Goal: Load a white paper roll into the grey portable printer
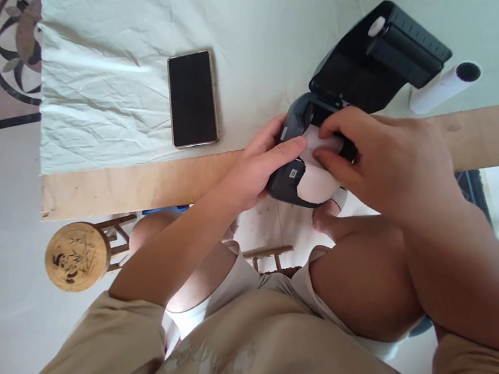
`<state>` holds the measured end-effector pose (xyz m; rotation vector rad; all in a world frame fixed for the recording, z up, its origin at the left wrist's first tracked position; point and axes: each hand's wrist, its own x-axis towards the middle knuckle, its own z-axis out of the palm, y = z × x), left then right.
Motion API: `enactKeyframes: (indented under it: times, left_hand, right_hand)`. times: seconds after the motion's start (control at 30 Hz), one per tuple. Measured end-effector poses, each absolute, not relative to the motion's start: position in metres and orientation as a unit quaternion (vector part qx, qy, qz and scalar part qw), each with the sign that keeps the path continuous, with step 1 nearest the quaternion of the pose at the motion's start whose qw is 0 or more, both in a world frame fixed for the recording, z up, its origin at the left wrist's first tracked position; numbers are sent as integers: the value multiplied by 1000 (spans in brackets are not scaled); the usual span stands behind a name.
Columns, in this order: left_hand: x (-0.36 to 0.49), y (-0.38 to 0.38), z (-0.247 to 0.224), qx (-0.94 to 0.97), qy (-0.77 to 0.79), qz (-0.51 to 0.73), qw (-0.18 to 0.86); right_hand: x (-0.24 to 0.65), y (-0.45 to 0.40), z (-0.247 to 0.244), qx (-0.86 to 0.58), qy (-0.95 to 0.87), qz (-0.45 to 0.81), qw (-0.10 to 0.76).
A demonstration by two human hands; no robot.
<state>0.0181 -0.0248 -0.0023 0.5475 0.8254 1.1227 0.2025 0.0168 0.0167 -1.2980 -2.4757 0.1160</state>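
My left hand [264,167] is wrapped round the side of a dark portable label printer [285,183], its thumb resting on white paper inside. The printer's hinged lid [351,71] stands raised, showing a black roller and a small white gear. My right hand [385,157] reaches into the printer's bay, its thumb and fingers pinched on the white paper roll [324,142]. A loose end of the paper hangs over the printer's front edge. The roll's right side is hidden behind my right hand.
A smartphone [194,99] with a dark screen lies on the pale green cloth [130,13] to the left. A white tube [442,91] with a dark end is at the right. The table's wooden edge [147,178] runs in front of me. A round stool [77,256] stands below, left.
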Motion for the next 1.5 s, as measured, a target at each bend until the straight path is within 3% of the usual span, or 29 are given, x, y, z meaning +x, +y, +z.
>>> enactKeyframes:
  times: [0.1,0.2,0.3,0.37,0.43,0.6,0.8,0.93,1.1,1.17,1.23,1.37,1.5]
  left_hand:
    - [19,-25,-2,242,388,513,727]
    - [21,-25,-2,240,402,527,709]
    - [18,-24,-5,239,386,528,718]
    - [16,-22,-8,240,371,521,730]
    - [14,-21,-10,235,371,509,740]
    - [15,-19,-12,233,381,497,744]
    - [19,-20,-11,233,358,538,727]
    - [19,-21,-11,237,377,525,725]
    - [19,-22,-10,245,393,529,711]
    - [18,-22,-9,249,391,522,716]
    - [17,-22,-8,252,391,507,725]
    - [16,-20,-8,258,400,491,730]
    - [15,-21,-9,260,380,498,735]
  right_hand:
    - [205,19,20,-463,-859,107,192]
    - [209,20,28,-461,-807,266,257]
    - [216,27,32,-442,-685,437,381]
    - [219,37,30,-459,-580,484,466]
    - [221,48,24,-488,-517,496,499]
    - [224,61,2,-499,-537,453,507]
    - [232,58,-7,-522,-724,257,370]
    - [234,66,-11,-547,-714,257,353]
    - [231,71,-16,-641,-698,210,240]
    - [232,68,-15,-606,-718,210,272]
    - [237,65,-11,-521,-752,187,358]
    - [258,64,-1,-397,-767,58,501]
    - [281,77,-5,-565,-712,24,416]
